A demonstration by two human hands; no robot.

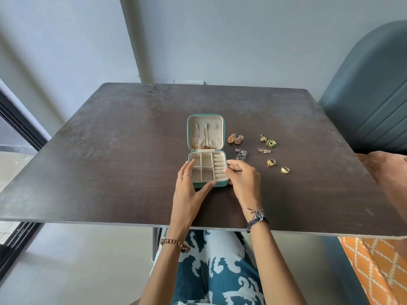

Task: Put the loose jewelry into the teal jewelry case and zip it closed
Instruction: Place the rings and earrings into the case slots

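Note:
The teal jewelry case (221, 184) lies open on the dark table, its lid laid back with gold chains hanging in the lid pocket (203, 143). The cream compartments of its base look bare. My left hand (191, 186) rests on the case's left and front edge, thumb along the front. My right hand (241, 178) touches the case's right edge with its fingertips. To the right lie loose pieces: round gold earrings (235, 138), a dark silver cluster (241, 154), a green flower piece (271, 143), a small gold earring (263, 138), a silver piece (263, 150), and two gold rings (271, 162) (285, 170).
The dark table (110, 161) reaches to the wall behind. A teal padded chair (370, 95) stands at the right, with orange patterned fabric (378, 271) by the table's right front corner. A dark door frame (19, 128) is at the left.

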